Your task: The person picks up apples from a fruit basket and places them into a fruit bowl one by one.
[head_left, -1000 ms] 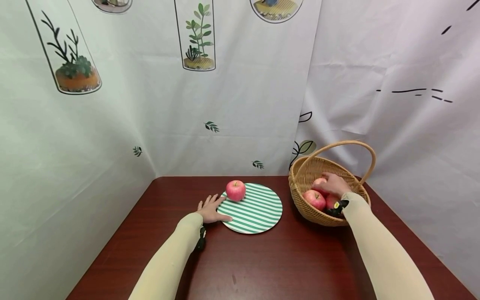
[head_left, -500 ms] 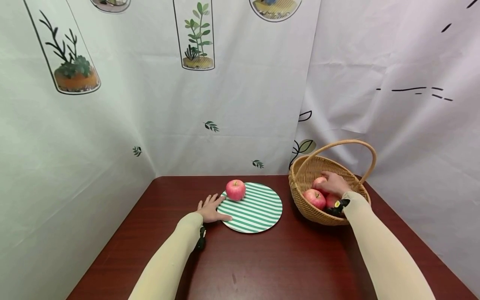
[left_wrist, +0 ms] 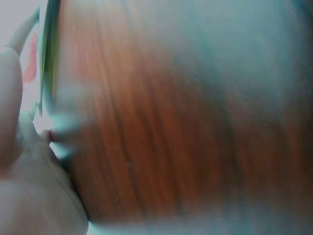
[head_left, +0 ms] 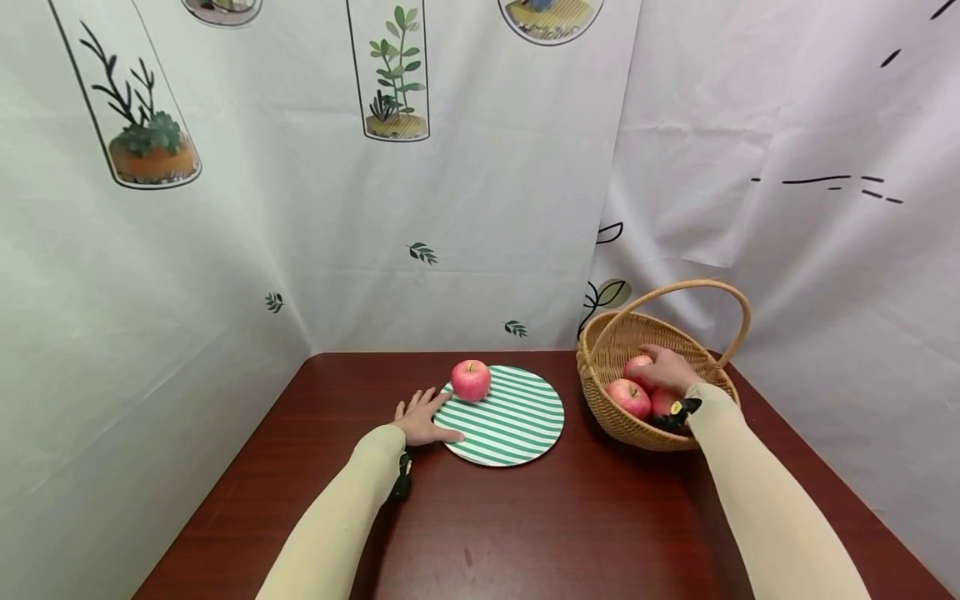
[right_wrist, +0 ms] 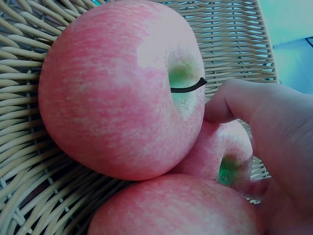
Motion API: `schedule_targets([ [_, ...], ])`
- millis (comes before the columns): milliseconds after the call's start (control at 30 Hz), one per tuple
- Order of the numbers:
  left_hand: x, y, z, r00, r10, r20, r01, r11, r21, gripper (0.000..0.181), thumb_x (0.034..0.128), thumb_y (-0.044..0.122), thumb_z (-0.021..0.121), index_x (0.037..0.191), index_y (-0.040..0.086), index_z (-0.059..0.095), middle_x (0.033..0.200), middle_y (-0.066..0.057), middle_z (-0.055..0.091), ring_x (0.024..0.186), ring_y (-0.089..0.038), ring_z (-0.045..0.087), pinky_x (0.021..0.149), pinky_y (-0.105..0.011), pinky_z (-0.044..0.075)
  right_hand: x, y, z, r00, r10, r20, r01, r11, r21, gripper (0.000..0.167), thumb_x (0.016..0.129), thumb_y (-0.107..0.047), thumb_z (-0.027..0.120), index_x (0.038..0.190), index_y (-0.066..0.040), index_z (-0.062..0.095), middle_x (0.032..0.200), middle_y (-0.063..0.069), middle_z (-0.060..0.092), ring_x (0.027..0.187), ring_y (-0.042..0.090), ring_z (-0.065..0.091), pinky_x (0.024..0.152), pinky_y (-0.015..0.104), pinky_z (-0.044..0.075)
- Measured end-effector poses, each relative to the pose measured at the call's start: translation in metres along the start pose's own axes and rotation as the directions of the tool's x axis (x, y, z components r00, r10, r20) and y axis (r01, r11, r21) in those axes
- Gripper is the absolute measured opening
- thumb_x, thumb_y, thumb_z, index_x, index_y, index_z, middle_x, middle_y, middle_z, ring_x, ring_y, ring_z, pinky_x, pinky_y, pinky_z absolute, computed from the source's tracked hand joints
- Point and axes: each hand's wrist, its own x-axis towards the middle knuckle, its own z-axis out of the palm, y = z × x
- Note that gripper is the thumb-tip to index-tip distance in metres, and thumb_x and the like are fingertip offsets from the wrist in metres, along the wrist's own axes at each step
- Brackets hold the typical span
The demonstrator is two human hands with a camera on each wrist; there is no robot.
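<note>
My left hand (head_left: 422, 419) lies at the left edge of a round, flat green-and-white striped plate (head_left: 517, 425), fingers spread and thumb over the rim. A red apple (head_left: 471, 381) sits on the plate's far left part, just beyond those fingers. Inside a wicker basket (head_left: 618, 427) at the right, my right hand (head_left: 670, 371) grips the rearmost apple (head_left: 637, 367) between thumb and fingers. The right wrist view shows that gripped apple (right_wrist: 210, 149) partly hidden behind a large stemmed apple (right_wrist: 122, 88) and another apple (right_wrist: 171, 208).
The basket's tall arched handle (head_left: 697, 285) rises over the right hand. A dark red-brown wooden table (head_left: 540, 533) bears everything. Patterned white cloth (head_left: 480, 217) hangs along its back and sides. The left wrist view is mostly blurred wood.
</note>
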Motion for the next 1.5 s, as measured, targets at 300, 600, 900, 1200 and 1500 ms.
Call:
schedule_targets([
  [300, -0.0005, 0.0023, -0.0011, 1.000, -0.005, 0.000, 0.005, 1.000, 0.015, 0.116, 0.0706, 0.080, 0.070, 0.161, 0.020, 0.027, 0.168, -0.019, 0.011, 0.155, -0.044, 0.002, 0.119, -0.067, -0.003, 0.0010, 0.0022, 0.0006, 0.998, -0.067, 0.014, 0.067, 0.996, 0.056, 0.060, 0.095, -0.023, 0.061, 0.145, 0.007, 0.047, 0.146, 0.034, 0.046, 0.132, 0.051, 0.046, 0.111, 0.059, 0.036],
  [600, 0.0049, -0.0036, 0.0016, 1.000, -0.009, -0.007, 0.009, 1.000, 0.027, 0.113, 0.0724, 0.074, 0.073, 0.161, 0.022, 0.027, 0.169, -0.017, 0.011, 0.155, -0.043, 0.002, 0.120, -0.067, -0.001, 0.0010, 0.0005, 0.0008, 0.999, -0.044, 0.028, 0.043, 0.999, 0.030, 0.062, 0.094, -0.033, 0.063, 0.142, 0.005, 0.051, 0.135, 0.032, 0.057, 0.124, 0.046, 0.055, 0.105, 0.055, 0.043],
  [900, 0.0034, -0.0008, 0.0007, 1.000, -0.018, -0.005, 0.018, 0.999, 0.029, 0.112, 0.0735, 0.073, 0.073, 0.161, 0.021, 0.027, 0.169, -0.017, 0.011, 0.155, -0.043, 0.003, 0.120, -0.067, -0.001, 0.0026, 0.0013, 0.0012, 1.000, 0.003, 0.003, -0.003, 1.000, 0.028, 0.062, 0.090, -0.035, 0.070, 0.136, 0.003, 0.055, 0.124, 0.028, 0.064, 0.110, 0.037, 0.062, 0.094, 0.045, 0.048],
  [1200, -0.0017, 0.0012, 0.0002, 1.000, 0.005, -0.014, -0.005, 1.000, 0.014, 0.115, 0.0711, 0.076, 0.073, 0.161, 0.019, 0.029, 0.167, -0.020, 0.013, 0.154, -0.046, 0.004, 0.118, -0.070, 0.000, 0.0029, 0.0030, 0.0036, 1.000, -0.014, -0.016, 0.013, 1.000, -0.024, 0.069, 0.086, -0.034, 0.071, 0.136, 0.011, 0.053, 0.122, 0.033, 0.063, 0.108, 0.040, 0.063, 0.095, 0.047, 0.049],
  [1500, 0.0002, 0.0021, -0.0009, 1.000, -0.014, -0.003, 0.014, 0.999, 0.031, 0.111, 0.0741, 0.073, 0.073, 0.161, 0.020, 0.028, 0.168, -0.018, 0.013, 0.155, -0.044, 0.005, 0.119, -0.068, 0.002, 0.0013, 0.0005, 0.0022, 0.999, 0.002, -0.032, -0.003, 1.000, -0.026, 0.063, 0.085, -0.034, 0.071, 0.129, 0.010, 0.057, 0.112, 0.028, 0.067, 0.098, 0.034, 0.065, 0.084, 0.039, 0.052],
])
